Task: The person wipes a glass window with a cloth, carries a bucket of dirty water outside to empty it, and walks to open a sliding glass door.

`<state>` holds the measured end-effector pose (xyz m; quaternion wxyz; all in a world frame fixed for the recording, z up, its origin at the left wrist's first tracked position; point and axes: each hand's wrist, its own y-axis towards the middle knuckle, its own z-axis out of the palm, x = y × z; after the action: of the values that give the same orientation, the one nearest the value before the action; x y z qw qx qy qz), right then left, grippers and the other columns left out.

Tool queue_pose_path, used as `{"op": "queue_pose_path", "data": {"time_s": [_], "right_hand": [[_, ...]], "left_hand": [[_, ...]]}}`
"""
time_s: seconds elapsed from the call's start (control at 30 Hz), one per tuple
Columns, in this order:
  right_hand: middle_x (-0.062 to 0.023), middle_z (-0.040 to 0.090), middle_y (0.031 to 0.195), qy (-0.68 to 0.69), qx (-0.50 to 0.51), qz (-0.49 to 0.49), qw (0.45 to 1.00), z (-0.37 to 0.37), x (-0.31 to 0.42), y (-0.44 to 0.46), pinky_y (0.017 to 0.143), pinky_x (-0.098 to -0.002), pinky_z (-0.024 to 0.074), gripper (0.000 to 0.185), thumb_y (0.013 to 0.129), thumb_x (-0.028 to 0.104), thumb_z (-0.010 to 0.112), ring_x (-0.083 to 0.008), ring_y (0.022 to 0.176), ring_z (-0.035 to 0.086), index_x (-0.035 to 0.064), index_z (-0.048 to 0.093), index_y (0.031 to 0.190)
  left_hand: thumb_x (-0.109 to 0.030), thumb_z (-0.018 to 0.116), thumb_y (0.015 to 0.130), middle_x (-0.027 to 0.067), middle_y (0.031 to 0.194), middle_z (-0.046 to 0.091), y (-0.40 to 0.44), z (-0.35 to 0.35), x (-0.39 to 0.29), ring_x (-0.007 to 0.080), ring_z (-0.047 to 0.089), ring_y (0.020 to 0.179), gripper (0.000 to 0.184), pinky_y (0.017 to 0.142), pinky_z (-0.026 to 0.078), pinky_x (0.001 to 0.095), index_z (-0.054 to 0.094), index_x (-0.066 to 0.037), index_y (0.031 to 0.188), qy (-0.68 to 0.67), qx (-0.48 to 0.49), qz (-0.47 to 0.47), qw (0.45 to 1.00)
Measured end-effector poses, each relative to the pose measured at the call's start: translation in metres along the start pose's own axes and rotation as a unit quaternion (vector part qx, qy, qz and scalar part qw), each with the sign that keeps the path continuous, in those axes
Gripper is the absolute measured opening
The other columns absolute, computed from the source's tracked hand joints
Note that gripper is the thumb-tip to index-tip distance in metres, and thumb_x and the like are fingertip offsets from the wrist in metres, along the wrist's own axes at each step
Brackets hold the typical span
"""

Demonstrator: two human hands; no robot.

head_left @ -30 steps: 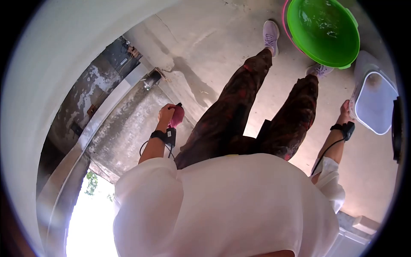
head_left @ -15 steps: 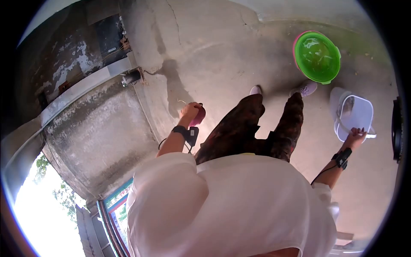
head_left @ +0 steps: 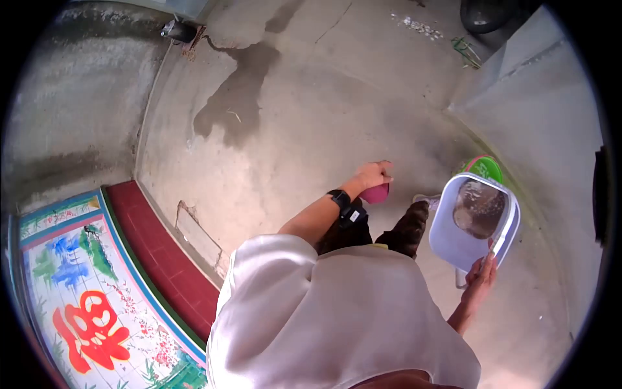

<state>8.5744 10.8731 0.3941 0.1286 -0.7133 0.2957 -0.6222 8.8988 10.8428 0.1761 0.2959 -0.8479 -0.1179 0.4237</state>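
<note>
My left hand (head_left: 374,174) is closed over a small maroon rounded object (head_left: 376,193), held in front of my body; its exact kind is unclear. On the right, my right hand (head_left: 481,279) grips the near side of a white bucket (head_left: 444,233), by its rim or handle; I cannot tell which. Murky water (head_left: 479,207) lies inside the bucket, which looks tilted. Partly hidden behind it is a green basin (head_left: 490,170) with a pink edge showing beside it.
A dark wet patch (head_left: 240,97) spreads over the concrete floor (head_left: 311,129). Walls stand at left and right. A red-tiled ledge (head_left: 155,240) and painted tile panel (head_left: 71,292) are at lower left. White bits (head_left: 421,27) lie scattered at the far end, near a dark round object (head_left: 486,14).
My view has turned, bringing the tiled panel in. The white bucket appears larger and now overlaps the green basin. My left hand still holds the maroon object, farther right in view.
</note>
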Motion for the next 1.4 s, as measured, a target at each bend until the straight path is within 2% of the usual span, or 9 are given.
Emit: {"op": "queue_pose_path", "data": {"time_s": [0.13, 0.3, 0.4, 0.5, 0.67, 0.9, 0.93, 1.07, 1.4], "right_hand": [[0.0062, 0.032, 0.056, 0.017, 0.06, -0.065, 0.996, 0.05, 0.037, -0.031, 0.038, -0.0161, 0.0164, 0.043, 0.09, 0.027, 0.046, -0.0007, 0.045, 0.025, 0.0109, 0.038, 0.129], [0.0046, 0.035, 0.055, 0.047, 0.145, -0.095, 0.984, 0.089, 0.089, -0.059, 0.035, -0.0156, 0.0176, 0.04, 0.091, 0.025, 0.045, -0.0017, 0.041, 0.023, 0.0112, 0.039, 0.128], [0.0037, 0.035, 0.058, 0.07, 0.316, -0.031, 0.946, 0.126, 0.126, -0.061, 0.038, -0.0168, 0.0186, 0.042, 0.091, 0.023, 0.044, -0.0024, 0.046, 0.024, 0.0121, 0.036, 0.131], [0.0035, 0.034, 0.059, 0.046, 0.411, -0.048, 0.909, 0.151, 0.158, -0.041, 0.039, -0.0168, 0.0192, 0.042, 0.092, 0.022, 0.043, -0.0028, 0.047, 0.024, 0.0116, 0.035, 0.132], [0.0049, 0.034, 0.062, -0.036, 0.508, -0.156, 0.846, 0.191, 0.201, -0.011, 0.043, -0.0185, 0.0227, 0.041, 0.091, 0.017, 0.045, -0.0038, 0.05, 0.028, 0.0111, 0.037, 0.131], [-0.0066, 0.06, 0.103, -0.193, 0.486, -0.247, 0.816, 0.264, 0.246, 0.04, 0.077, -0.024, 0.044, 0.04, 0.089, 0.027, 0.049, -0.0091, 0.088, 0.054, 0.0111, 0.044, 0.126], [-0.0037, 0.06, 0.089, -0.15, 0.492, -0.297, 0.804, 0.278, 0.24, 0.058, 0.068, -0.0225, 0.0436, 0.042, 0.089, 0.029, 0.049, -0.0076, 0.077, 0.053, 0.0111, 0.043, 0.127], [-0.014, 0.059, 0.103, -0.194, 0.488, -0.387, 0.758, 0.338, 0.263, 0.099, 0.08, -0.0309, 0.0439, 0.042, 0.088, 0.032, 0.049, -0.0255, 0.091, 0.059, 0.0106, 0.045, 0.125], [-0.0105, 0.063, 0.091, -0.296, 0.368, -0.44, 0.764, 0.496, 0.405, 0.217, 0.063, -0.0318, 0.0507, 0.04, 0.085, 0.021, 0.052, -0.0246, 0.073, 0.064, 0.0157, 0.046, 0.124]], "left_hand": [[-0.03, 0.068, 0.073, 0.0162, 0.104, 0.059, -0.019, -0.04, 0.066, 0.0199, 0.057, 0.094, 0.082, 0.083, 0.045, 0.0285, 0.023, 0.003, 0.132, -0.427, -0.048, -0.044, 0.902], [-0.045, 0.066, 0.072, 0.0243, 0.131, 0.03, -0.076, -0.103, 0.076, 0.0301, 0.044, 0.112, 0.096, 0.087, 0.044, 0.0364, 0.012, 0.004, 0.135, -0.506, -0.068, -0.066, 0.857], [-0.044, 0.065, 0.074, 0.0227, 0.127, 0.036, -0.095, -0.131, 0.115, 0.0298, 0.046, 0.109, 0.094, 0.087, 0.044, 0.0377, 0.011, 0.002, 0.135, -0.551, -0.087, -0.057, 0.828], [-0.026, 0.06, 0.082, 0.0078, 0.101, 0.059, -0.117, -0.139, 0.119, 0.0187, 0.056, 0.095, 0.04, 0.084, 0.046, 0.0303, 0.052, 0.0, 0.111, -0.645, -0.04, -0.018, 0.763], [-0.02, 0.062, 0.079, 0.0119, 0.106, 0.056, -0.073, -0.141, 0.092, 0.0224, 0.058, 0.092, 0.043, 0.081, 0.049, 0.0336, 0.046, -0.002, 0.116, -0.671, -0.047, -0.06, 0.737], [-0.03, 0.057, 0.083, 0.011, 0.11, 0.053, -0.022, -0.175, 0.051, 0.0216, 0.053, 0.1, 0.048, 0.086, 0.044, 0.0327, 0.042, -0.004, 0.12, -0.637, -0.103, 0.015, 0.763], [-0.032, 0.055, 0.084, 0.0111, 0.111, 0.052, -0.019, -0.186, 0.05, 0.0216, 0.051, 0.102, 0.049, 0.087, 0.043, 0.0327, 0.042, -0.003, 0.121, -0.611, -0.094, 0.024, 0.786], [-0.042, 0.045, 0.086, 0.0108, 0.126, 0.044, 0.032, -0.24, 0.055, 0.0243, 0.044, 0.114, 0.059, 0.094, 0.039, 0.036, 0.035, -0.002, 0.128, -0.619, -0.006, -0.013, 0.785], [-0.031, 0.053, 0.085, 0.0095, 0.115, 0.049, 0.273, -0.402, 0.01, 0.0206, 0.05, 0.104, 0.046, 0.088, 0.043, 0.0331, 0.041, -0.006, 0.122, -0.673, 0.024, 0.033, 0.739]]}}
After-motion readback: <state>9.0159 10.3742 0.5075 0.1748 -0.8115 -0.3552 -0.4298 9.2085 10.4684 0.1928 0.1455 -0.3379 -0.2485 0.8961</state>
